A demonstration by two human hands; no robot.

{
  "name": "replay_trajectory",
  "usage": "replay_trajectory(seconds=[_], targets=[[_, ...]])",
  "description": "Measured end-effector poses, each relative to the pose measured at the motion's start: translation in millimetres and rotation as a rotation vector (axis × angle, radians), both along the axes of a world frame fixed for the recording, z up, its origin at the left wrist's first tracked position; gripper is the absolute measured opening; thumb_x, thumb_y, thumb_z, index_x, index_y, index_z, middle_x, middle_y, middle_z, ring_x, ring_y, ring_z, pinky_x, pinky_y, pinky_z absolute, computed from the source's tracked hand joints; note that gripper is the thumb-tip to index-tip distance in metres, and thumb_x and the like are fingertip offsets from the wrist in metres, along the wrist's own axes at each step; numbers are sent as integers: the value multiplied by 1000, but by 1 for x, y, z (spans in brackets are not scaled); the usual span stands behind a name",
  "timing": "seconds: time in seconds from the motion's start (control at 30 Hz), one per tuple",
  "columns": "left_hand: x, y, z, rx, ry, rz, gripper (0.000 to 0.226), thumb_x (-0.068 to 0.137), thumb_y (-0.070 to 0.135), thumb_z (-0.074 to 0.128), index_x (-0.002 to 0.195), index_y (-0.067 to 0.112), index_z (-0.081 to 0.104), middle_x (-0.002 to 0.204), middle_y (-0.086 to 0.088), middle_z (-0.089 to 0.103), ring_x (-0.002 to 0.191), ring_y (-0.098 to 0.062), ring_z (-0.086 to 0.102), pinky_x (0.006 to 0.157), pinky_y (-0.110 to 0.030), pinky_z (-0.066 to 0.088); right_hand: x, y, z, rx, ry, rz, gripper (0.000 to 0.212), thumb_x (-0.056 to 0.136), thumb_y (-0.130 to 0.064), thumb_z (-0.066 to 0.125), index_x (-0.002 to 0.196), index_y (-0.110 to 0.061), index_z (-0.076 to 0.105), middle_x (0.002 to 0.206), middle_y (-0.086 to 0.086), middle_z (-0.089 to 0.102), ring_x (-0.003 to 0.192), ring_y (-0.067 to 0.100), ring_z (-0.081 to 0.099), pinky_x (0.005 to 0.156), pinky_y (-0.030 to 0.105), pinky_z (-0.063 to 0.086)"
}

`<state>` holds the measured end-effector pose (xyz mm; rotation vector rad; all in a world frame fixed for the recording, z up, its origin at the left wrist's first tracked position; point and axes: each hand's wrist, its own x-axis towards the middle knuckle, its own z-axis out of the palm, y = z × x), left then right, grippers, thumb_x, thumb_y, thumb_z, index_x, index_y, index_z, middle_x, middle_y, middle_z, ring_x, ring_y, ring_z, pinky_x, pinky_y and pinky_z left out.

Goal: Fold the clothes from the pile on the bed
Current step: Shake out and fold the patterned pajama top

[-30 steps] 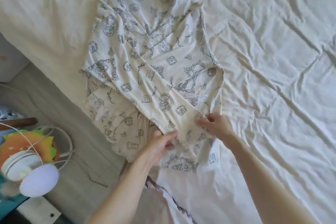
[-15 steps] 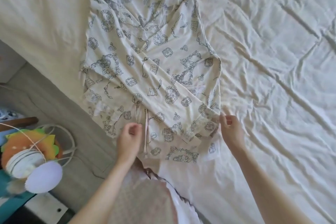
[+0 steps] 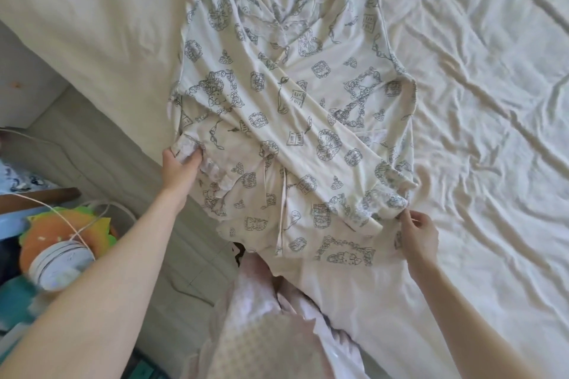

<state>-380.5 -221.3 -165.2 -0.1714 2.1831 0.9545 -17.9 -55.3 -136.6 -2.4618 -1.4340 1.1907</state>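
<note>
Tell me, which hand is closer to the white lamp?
Left. The left hand grips the garment just above the lamp; the right hand is across the garment.

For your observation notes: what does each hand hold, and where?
Left hand grips the printed garment by its left lace cuff; right hand pinches its lower right edge.
</note>
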Motion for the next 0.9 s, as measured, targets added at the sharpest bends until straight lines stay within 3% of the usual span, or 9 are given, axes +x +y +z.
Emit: replay_trajectory(seconds=[0.1,0.23,0.3,0.47,0.53,0.63,0.7,0.8,0.9], targets=[[7,-26,-4,-13,-101,-111,35,87,34,64,114,14,54,106,6,61,110,-21,54,85,-30,37,6,-7,5,-70,84,-21,21,87,-25,64,100,-9,59,80,5,59,63,14,54,54,29,41],[29,-73,-2,-140,-274,-248,58,85,35,67,127,-1,49,123,-10,57,118,-29,51,94,-37,39,17,-19,15,-196,186,-199,15,85,-10,65,96,0,61,75,7,58,66,20,54,62,34,46],[42,-94,3,-150,-284,-265,45,88,30,65,118,-2,55,112,-9,59,107,-27,54,86,-32,38,22,-25,22,-236,283,-348,12,85,-5,64,96,-2,59,80,7,58,70,18,56,66,32,49],[64,-135,33,-46,-242,-87,35,94,33,54,107,1,58,101,-10,62,96,-24,56,86,-39,42,37,-35,44,-206,525,-601,24,86,-1,62,108,-7,55,91,6,60,81,19,60,74,35,50],[69,-144,47,-10,-147,-38,28,97,30,50,101,3,57,93,-7,61,87,-21,54,75,-35,41,41,-37,53,-175,588,-644,27,88,0,59,114,-6,51,96,8,59,84,21,60,82,38,48],[79,-153,64,-17,17,-30,20,98,21,49,92,3,57,75,-3,55,78,-20,48,59,-28,35,44,-40,66,-152,640,-628,8,92,-3,54,99,-7,55,92,6,58,80,20,60,70,36,53],[87,-153,73,3,40,15,19,98,18,49,96,2,58,76,-1,56,78,-20,50,58,-27,37,48,-42,71,-146,666,-625,7,94,-6,52,89,-9,54,87,5,58,74,19,63,56,33,58],[101,-149,89,44,-9,136,20,97,17,51,103,-1,57,81,-2,57,76,-21,55,56,-31,51,56,-43,79,-161,696,-653,9,96,-8,51,87,-8,53,85,7,59,53,15,68,45,28,56],[118,-150,109,73,-129,279,16,96,17,53,100,1,55,77,-9,58,50,-13,54,40,-23,52,70,-47,87,-207,688,-638,7,96,-7,51,90,-6,53,85,8,60,49,15,67,45,29,56]])
